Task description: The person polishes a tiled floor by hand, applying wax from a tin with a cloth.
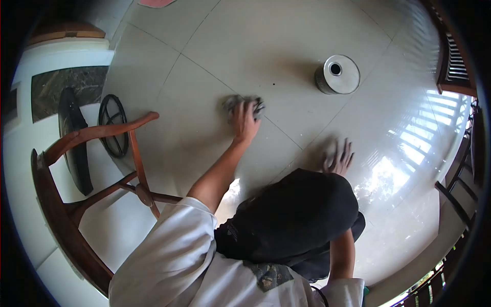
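Observation:
My left hand [245,122] presses a crumpled grey rag [260,105] against the tiled floor, its fingers bent over the cloth. Farther right, my right hand [338,159] rests on the floor with fingers stretched out and apart, holding nothing. My dark-clothed knee [312,197] hides part of the right forearm. Beyond both hands a round metal tin [349,75] stands upright, with a dark circular opening in its top. A small dark speck [273,84] lies on the tiles between the rag and the tin.
A wooden chair frame [87,134] stands close on my left, beside a black spoked wheel [113,125] and a long dark object [74,138] by the wall. Wooden furniture [458,66] lines the right edge. Sunlight reflects off the glossy floor [204,66] on the right.

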The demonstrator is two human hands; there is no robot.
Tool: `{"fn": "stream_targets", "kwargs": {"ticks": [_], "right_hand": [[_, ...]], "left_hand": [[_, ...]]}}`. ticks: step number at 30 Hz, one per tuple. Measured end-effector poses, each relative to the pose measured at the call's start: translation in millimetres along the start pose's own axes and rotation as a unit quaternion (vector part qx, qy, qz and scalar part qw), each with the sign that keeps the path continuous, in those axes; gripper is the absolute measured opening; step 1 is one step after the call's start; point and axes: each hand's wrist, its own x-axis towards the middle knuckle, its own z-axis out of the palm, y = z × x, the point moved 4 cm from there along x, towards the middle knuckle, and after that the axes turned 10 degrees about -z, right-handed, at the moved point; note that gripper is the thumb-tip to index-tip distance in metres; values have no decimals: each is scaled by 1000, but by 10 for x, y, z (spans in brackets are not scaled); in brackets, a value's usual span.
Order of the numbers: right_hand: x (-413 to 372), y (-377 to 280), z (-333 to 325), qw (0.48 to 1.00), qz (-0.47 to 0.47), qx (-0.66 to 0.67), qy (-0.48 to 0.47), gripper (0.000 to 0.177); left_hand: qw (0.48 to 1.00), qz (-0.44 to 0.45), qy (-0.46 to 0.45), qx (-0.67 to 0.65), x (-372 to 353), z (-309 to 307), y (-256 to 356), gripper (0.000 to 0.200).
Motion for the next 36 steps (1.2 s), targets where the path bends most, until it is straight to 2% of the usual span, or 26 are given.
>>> {"fn": "stream_targets", "kwargs": {"ticks": [1, 2, 3, 5, 7, 9, 10, 11, 13, 14, 18, 21, 23, 25, 29, 31, 33, 36], "right_hand": [[140, 144, 12, 998, 47, 15, 50, 75], [183, 259, 4, 990, 92, 31, 99, 72], [176, 299, 11, 990, 92, 37, 101, 72], [189, 288, 49, 991, 80, -36, 103, 66], [167, 255, -36, 991, 95, 8, 97, 64], [188, 267, -51, 990, 88, 10, 111, 62], [190, 270, -49, 990, 92, 7, 111, 61], [192, 272, -50, 989, 95, 8, 110, 61], [194, 261, -75, 989, 96, 16, 108, 62], [222, 272, -88, 989, 97, 14, 108, 62], [158, 271, -55, 990, 95, 9, 103, 65], [191, 278, -67, 989, 88, 18, 118, 67], [183, 287, -72, 989, 93, 24, 115, 68], [152, 291, -49, 989, 94, 20, 111, 68], [164, 328, -37, 989, 98, 35, 107, 70], [157, 331, -2, 989, 94, 25, 110, 71], [160, 343, -9, 989, 97, 33, 108, 72], [163, 327, -25, 988, 97, 34, 112, 73]], "left_hand": [[997, 50, -47, -39, 148, 36, 123, 55], [994, 67, -82, -3, 356, -60, 441, 55], [994, 68, -80, 3, 418, 24, 489, 55], [994, 89, -56, -22, 566, 93, 522, 57], [992, 111, -53, -43, 586, 93, 510, 51], [993, 72, -13, -94, 702, 99, 536, 44], [988, 77, -25, -128, 800, -4, 713, 41], [988, 78, -29, -128, 879, 38, 738, 41], [983, 162, -49, -71, 966, 133, 835, 51], [982, 179, -37, -44, 938, 138, 833, 50], [976, 199, -88, -24, 877, 153, 657, 51], [977, 170, -124, -26, 571, 105, 332, 52], [977, 171, -123, -19, 467, -9, 274, 53], [972, 159, -173, 0, 461, -55, 334, 55], [973, 169, -147, 49, 670, 91, 370, 55], [990, 124, -63, 13, 848, 125, 537, 55], [990, 113, -87, 4, 1086, 101, 754, 55], [984, 125, -129, 12, 1043, 62, 723, 55]]}}
